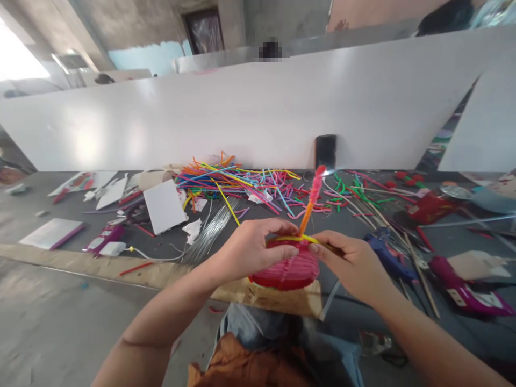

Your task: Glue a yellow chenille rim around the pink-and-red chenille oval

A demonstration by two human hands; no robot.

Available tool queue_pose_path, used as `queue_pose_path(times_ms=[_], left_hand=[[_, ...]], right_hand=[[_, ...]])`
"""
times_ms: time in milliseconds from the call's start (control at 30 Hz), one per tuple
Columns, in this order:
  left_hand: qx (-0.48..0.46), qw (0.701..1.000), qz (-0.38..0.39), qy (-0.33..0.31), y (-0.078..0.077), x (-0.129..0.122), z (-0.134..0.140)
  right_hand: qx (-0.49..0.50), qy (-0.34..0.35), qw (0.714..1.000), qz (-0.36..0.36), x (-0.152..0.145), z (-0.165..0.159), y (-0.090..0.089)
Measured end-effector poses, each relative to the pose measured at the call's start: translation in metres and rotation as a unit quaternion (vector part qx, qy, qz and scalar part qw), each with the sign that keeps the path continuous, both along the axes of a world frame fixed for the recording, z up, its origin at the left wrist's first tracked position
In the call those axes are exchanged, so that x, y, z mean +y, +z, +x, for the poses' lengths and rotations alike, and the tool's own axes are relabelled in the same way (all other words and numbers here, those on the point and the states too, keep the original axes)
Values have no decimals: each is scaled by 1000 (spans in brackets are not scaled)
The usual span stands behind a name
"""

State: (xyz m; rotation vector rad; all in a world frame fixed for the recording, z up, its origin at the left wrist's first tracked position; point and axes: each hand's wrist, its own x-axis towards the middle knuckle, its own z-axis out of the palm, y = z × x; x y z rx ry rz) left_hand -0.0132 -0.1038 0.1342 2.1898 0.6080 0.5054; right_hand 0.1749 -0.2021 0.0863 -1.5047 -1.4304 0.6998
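Observation:
A small round basket [288, 270] of pink and red pipe cleaners rests at the table's near edge, right in front of me. My left hand [256, 244] is closed on its left side, with the thumb across the front wall and fingers over the rim. Along the top lies a yellow pipe cleaner [309, 238], pinched near the right rim by my right hand [349, 260]. An upright stem [310, 207], orange below and pink above, rises from the rim between my hands. The basket's inside is mostly hidden by my fingers.
Behind the basket spreads a heap of coloured pipe cleaners [242, 180]. A phone [325, 152] leans on the white partition [242, 118]. To the right lie a blue-handled tool [389, 255], a red can [437, 204] and a purple power strip [463, 290]. Thin wires [212, 228] lie left.

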Motion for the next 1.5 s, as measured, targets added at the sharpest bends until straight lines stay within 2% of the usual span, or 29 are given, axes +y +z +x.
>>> queue_pose_path(times_ms=[100,200,367,533,667,833,967,1233,1500], left_hand=[[-13,998,-50,34,-14,-2,7],[-3,997,-53,48,-22,-2,11],[-6,998,-58,36,-29,1,15],[-10,1000,-22,7,-30,2,18],[-11,998,23,-52,-30,2,22],[-35,987,89,-130,-27,1,25],[-45,978,111,-170,-24,0,23],[-37,972,118,-198,-24,-4,20],[-36,970,123,-204,-21,-7,26]], right_hand=[[6,-9,1000,1,-6,0,-8],[14,-14,1000,2,-8,1,-12],[27,-2,1000,2,-5,5,-17],[8,30,1000,4,-2,17,-18],[-10,95,995,-4,0,32,-7],[-84,191,978,23,-2,49,20],[-114,229,967,3,-1,55,31],[-174,280,944,4,-1,53,42],[-175,301,937,-32,3,48,47]])
